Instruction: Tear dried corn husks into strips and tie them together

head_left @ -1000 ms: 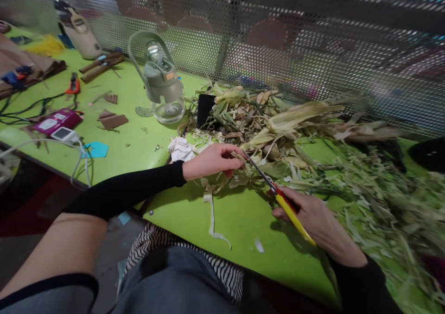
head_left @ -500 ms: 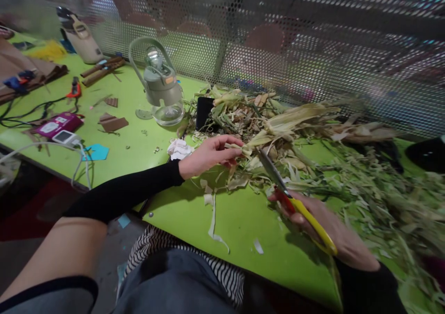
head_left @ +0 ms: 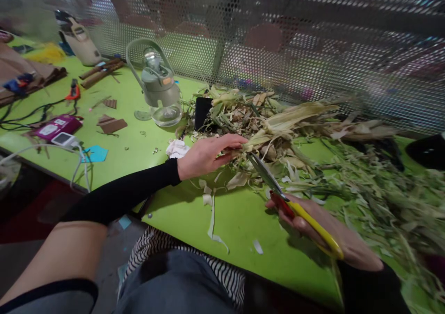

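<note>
My right hand is closed around the handles of a pair of scissors with red and yellow grips. The blades point up and left, their tips close to the fingertips of my left hand. The left fingers are pinched together on a small piece of dry corn husk, mostly hidden by the fingers. Just beyond both hands lies a heap of dry corn husks, with long pale leaves stretching right. A thin curled husk strip lies on the green table in front of me.
A clear bottle with a green lid, a black phone and crumpled tissue stand or lie near the heap. Shredded green leaves cover the right side. A purple device with cables is at left. A perforated metal screen runs behind.
The scissors first swung right and away from my left hand, then their tips came back left toward its fingertips. My left fingers have shifted slightly, still pinching husk.
</note>
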`<move>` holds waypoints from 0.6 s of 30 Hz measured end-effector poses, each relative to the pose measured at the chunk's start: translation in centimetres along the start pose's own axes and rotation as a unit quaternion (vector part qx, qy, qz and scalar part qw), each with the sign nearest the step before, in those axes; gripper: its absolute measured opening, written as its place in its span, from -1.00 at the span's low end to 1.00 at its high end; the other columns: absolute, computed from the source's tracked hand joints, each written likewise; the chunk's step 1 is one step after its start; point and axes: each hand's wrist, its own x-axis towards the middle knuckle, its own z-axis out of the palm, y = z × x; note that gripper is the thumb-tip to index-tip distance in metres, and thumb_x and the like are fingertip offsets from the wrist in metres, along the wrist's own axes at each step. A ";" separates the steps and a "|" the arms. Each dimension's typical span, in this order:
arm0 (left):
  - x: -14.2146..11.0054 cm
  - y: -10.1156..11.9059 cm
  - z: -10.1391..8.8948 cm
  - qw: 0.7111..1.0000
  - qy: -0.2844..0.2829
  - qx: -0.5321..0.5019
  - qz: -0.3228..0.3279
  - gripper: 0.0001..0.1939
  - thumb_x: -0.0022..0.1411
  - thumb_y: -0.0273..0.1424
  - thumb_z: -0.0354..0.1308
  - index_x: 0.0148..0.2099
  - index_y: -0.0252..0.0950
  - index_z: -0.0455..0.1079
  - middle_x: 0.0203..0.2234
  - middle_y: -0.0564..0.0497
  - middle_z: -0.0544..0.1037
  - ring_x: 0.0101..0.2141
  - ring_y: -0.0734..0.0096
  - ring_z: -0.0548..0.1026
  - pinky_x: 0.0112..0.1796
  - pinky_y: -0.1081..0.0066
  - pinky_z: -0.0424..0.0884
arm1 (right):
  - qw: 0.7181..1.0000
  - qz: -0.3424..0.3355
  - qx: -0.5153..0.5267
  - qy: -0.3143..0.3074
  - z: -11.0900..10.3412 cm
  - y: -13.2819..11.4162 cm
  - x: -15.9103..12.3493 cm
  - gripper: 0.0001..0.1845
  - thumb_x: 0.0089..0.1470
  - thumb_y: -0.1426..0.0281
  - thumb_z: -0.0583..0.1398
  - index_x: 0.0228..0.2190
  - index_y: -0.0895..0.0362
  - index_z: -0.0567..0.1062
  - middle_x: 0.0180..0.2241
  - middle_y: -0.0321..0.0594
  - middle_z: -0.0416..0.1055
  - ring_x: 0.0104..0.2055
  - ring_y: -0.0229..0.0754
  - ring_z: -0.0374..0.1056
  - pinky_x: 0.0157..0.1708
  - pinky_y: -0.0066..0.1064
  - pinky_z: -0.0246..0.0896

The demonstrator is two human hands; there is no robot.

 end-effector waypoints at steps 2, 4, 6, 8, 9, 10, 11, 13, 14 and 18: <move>0.0 -0.2 -0.1 0.998 -0.009 0.063 0.022 -0.69 0.42 -0.42 0.06 0.17 -0.32 0.33 0.00 -0.17 0.62 -0.18 0.40 0.66 -0.18 0.40 0.56 | 1.000 -0.005 0.007 -0.006 0.0 0.5 -0.2 -0.21 0.11 -0.26 -0.03 -0.16 0.17 0.52 -0.49 -0.21 0.35 -0.54 -0.15 0.29 -0.52 -0.30 0.21; -0.1 -0.4 -0.2 0.993 -0.014 0.107 0.045 -0.68 0.43 -0.41 0.03 0.18 -0.32 0.32 0.02 -0.17 0.61 -0.18 0.40 0.65 -0.17 0.39 0.56 | 1.000 -0.005 0.007 -0.013 0.0 0.8 -0.4 -0.20 0.11 -0.27 -0.04 -0.15 0.17 0.52 -0.48 -0.20 0.36 -0.53 -0.14 0.30 -0.51 -0.29 0.22; -0.2 -0.7 -0.2 0.987 -0.015 0.143 0.076 -0.66 0.44 -0.43 0.00 0.20 -0.32 0.31 0.00 -0.16 0.62 -0.19 0.40 0.64 -0.18 0.38 0.56 | 1.000 -0.004 0.000 -0.009 0.0 0.8 -0.4 -0.20 0.12 -0.27 -0.04 -0.15 0.17 0.53 -0.47 -0.18 0.38 -0.50 -0.12 0.33 -0.49 -0.28 0.25; -0.3 -1.0 -0.2 0.977 -0.015 0.183 0.105 -0.64 0.44 -0.44 -0.01 0.23 -0.28 0.31 -0.07 -0.11 0.65 -0.23 0.42 0.63 -0.22 0.40 0.54 | 1.000 0.001 -0.013 0.001 0.0 0.8 -0.4 -0.23 0.12 -0.25 -0.02 -0.16 0.14 0.54 -0.44 -0.15 0.43 -0.45 -0.08 0.37 -0.44 -0.25 0.29; -0.4 -1.2 -0.2 0.972 -0.018 0.202 0.117 -0.63 0.44 -0.43 -0.01 0.24 -0.25 0.31 -0.11 -0.08 0.66 -0.25 0.43 0.62 -0.23 0.41 0.53 | 1.000 0.007 -0.020 0.005 0.0 0.8 -0.3 -0.25 0.11 -0.24 -0.01 -0.16 0.13 0.55 -0.41 -0.13 0.46 -0.43 -0.05 0.38 -0.40 -0.23 0.31; -0.4 -1.3 -0.2 0.967 -0.023 0.218 0.126 -0.62 0.44 -0.43 0.00 0.25 -0.22 0.31 -0.14 -0.05 0.67 -0.25 0.44 0.61 -0.23 0.42 0.53 | 1.000 0.013 -0.023 0.004 -0.1 0.6 -0.3 -0.25 0.10 -0.25 -0.01 -0.17 0.12 0.56 -0.39 -0.11 0.48 -0.41 -0.04 0.40 -0.37 -0.21 0.33; -0.5 -1.4 -0.2 0.964 -0.030 0.230 0.132 -0.61 0.43 -0.44 0.01 0.25 -0.20 0.32 -0.15 -0.03 0.67 -0.24 0.45 0.60 -0.22 0.43 0.52 | 0.999 0.021 -0.024 0.003 -0.1 0.5 -0.3 -0.24 0.09 -0.26 -0.01 -0.18 0.11 0.57 -0.37 -0.09 0.51 -0.40 -0.03 0.40 -0.35 -0.19 0.34; -0.5 -1.6 -0.2 0.960 -0.045 0.238 0.140 -0.58 0.41 -0.48 0.02 0.26 -0.17 0.31 -0.16 0.00 0.66 -0.20 0.47 0.58 -0.17 0.43 0.50 | 0.999 0.039 -0.027 -0.003 -0.2 -0.1 -0.2 -0.23 0.07 -0.27 0.00 -0.19 0.12 0.58 -0.35 -0.07 0.53 -0.39 -0.03 0.40 -0.34 -0.18 0.34; -0.5 -1.6 -0.2 0.960 -0.051 0.237 0.141 -0.56 0.40 -0.50 0.02 0.27 -0.16 0.31 -0.18 0.01 0.65 -0.20 0.47 0.57 -0.16 0.43 0.50 | 0.999 0.047 -0.028 -0.004 -0.2 -0.4 -0.2 -0.22 0.07 -0.26 0.01 -0.19 0.14 0.59 -0.37 -0.07 0.52 -0.39 -0.02 0.40 -0.34 -0.18 0.34; -0.7 -1.6 0.0 0.963 -0.061 0.231 0.127 -0.55 0.41 -0.48 -0.02 0.29 -0.15 0.29 -0.30 0.04 0.63 -0.26 0.46 0.54 -0.20 0.43 0.48 | 0.998 0.061 -0.029 -0.007 -0.3 -1.5 -0.2 -0.22 0.07 -0.25 0.03 -0.19 0.18 0.59 -0.42 -0.09 0.49 -0.40 -0.02 0.40 -0.35 -0.20 0.33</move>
